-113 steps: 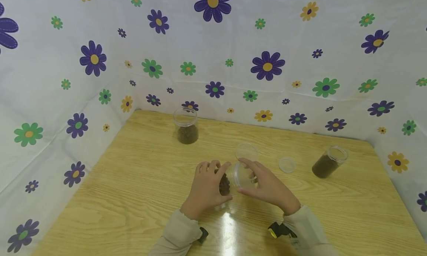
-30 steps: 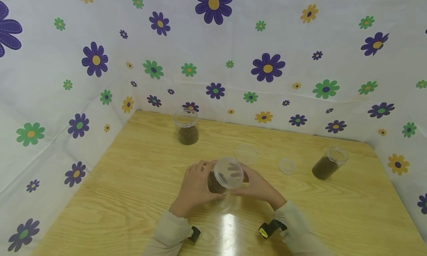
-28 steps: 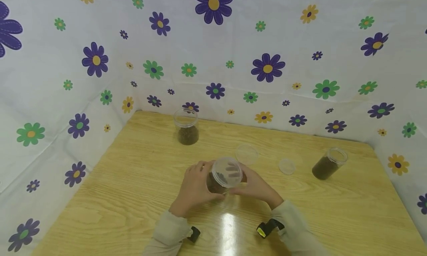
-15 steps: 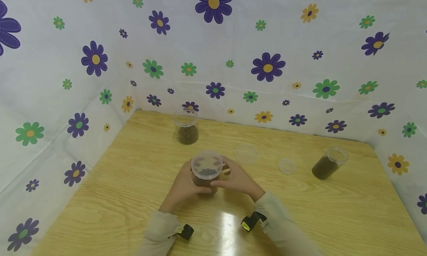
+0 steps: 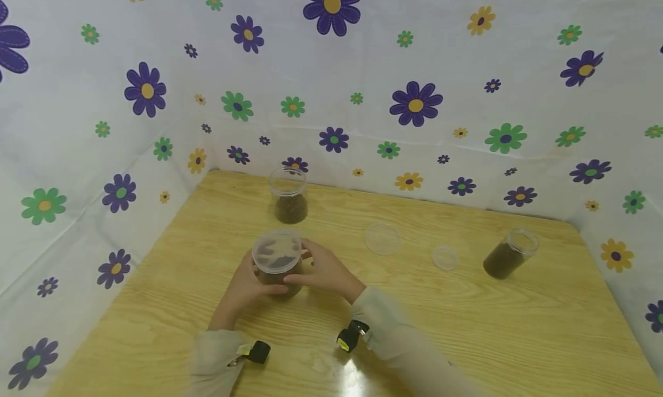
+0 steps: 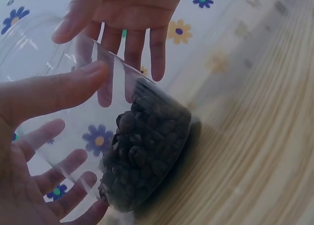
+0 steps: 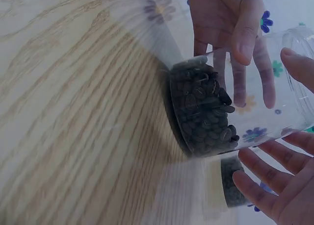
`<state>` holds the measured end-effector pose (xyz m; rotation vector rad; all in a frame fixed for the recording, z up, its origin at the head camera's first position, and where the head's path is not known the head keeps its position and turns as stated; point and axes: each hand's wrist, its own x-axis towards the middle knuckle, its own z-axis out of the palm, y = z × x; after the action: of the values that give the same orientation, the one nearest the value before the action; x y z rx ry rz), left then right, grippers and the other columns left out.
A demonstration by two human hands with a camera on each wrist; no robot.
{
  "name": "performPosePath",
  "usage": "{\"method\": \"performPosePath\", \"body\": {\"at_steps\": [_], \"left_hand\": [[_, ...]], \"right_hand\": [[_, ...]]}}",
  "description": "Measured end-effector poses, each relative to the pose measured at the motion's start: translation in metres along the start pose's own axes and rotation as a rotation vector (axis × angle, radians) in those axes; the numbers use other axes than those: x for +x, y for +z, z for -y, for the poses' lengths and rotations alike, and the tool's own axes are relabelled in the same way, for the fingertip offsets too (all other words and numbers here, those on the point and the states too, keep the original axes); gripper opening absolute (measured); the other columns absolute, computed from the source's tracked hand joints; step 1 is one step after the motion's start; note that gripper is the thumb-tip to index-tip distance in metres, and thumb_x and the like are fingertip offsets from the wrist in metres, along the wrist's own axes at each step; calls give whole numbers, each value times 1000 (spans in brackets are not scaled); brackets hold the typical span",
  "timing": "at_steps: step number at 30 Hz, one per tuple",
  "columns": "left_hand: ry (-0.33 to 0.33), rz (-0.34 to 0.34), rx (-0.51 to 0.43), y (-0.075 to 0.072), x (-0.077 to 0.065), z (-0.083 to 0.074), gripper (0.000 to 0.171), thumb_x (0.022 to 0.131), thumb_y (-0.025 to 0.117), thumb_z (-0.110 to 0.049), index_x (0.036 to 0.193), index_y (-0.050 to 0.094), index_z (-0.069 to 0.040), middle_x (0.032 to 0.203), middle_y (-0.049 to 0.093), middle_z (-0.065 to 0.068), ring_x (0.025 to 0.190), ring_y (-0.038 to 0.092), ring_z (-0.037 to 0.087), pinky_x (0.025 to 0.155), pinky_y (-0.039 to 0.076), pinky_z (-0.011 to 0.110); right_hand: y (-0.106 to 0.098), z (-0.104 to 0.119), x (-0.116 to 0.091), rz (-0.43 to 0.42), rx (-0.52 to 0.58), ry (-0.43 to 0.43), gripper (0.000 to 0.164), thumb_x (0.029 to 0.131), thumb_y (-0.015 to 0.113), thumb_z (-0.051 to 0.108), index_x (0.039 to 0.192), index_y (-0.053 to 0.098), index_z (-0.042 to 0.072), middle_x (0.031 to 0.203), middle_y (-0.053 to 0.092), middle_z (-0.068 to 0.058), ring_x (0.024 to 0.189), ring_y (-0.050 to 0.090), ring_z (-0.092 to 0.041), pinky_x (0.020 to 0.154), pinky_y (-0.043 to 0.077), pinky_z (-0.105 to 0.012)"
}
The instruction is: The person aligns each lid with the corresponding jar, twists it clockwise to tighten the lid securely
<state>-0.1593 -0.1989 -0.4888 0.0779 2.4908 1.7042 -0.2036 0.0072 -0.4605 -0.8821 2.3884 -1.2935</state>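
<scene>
A clear jar partly filled with dark coffee beans stands upright at the left-middle of the table, with a translucent lid on its mouth. My left hand holds its left side, thumb across the front and fingers round the back. From the other side my right hand grips the same jar, its thumb also at the front. In the right wrist view the beans lie at the jar's bottom, close over the wood. Both thumbs show below the lid.
Behind the held jar stands a wider lidless jar with dark contents. Another lidless jar, taller and narrower, is at the right. Between them lie a large clear lid and a smaller lid. Flowered cloth walls the table's back and left.
The jar was tilted on its side between my hands, its lid end to the right. It has been turned upright and carried left, both hands moving with it.
</scene>
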Motion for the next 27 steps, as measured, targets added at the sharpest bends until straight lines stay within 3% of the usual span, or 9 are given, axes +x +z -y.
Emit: {"method": "performPosePath", "body": {"at_steps": [5, 13, 22, 27], "left_hand": [[30, -1, -33, -16, 0, 11, 103, 66, 85, -16, 147, 21, -15, 153, 24, 14, 141, 19, 41, 109, 15, 67], [78, 12, -55, -34, -2, 21, 97, 68, 82, -8, 146, 24, -15, 145, 31, 17, 135, 26, 39, 105, 19, 68], [127, 22, -84, -42, -3, 25, 96, 69, 80, -2, 146, 24, -16, 143, 30, 17, 134, 24, 36, 106, 16, 68], [140, 57, -96, -43, -5, 28, 102, 72, 78, -2, 149, 12, -17, 150, 19, 18, 139, 15, 42, 106, 11, 71]], "right_hand": [[14, 7, 13, -5, -25, -18, 77, 80, 73, 35, 145, 34, 21, 142, 47, 0, 119, 54, -21, 96, 47, -34], [28, 16, 25, -5, -51, -26, 78, 80, 73, 37, 145, 34, 20, 141, 48, -1, 119, 54, -19, 97, 46, -29], [32, 25, 27, 8, -55, 7, 79, 81, 72, 37, 146, 33, 17, 142, 47, -2, 121, 53, -19, 98, 45, -29], [33, 26, 27, 17, -75, 21, 81, 81, 72, 38, 147, 31, 16, 144, 46, -3, 120, 53, -20, 98, 46, -30]]}}
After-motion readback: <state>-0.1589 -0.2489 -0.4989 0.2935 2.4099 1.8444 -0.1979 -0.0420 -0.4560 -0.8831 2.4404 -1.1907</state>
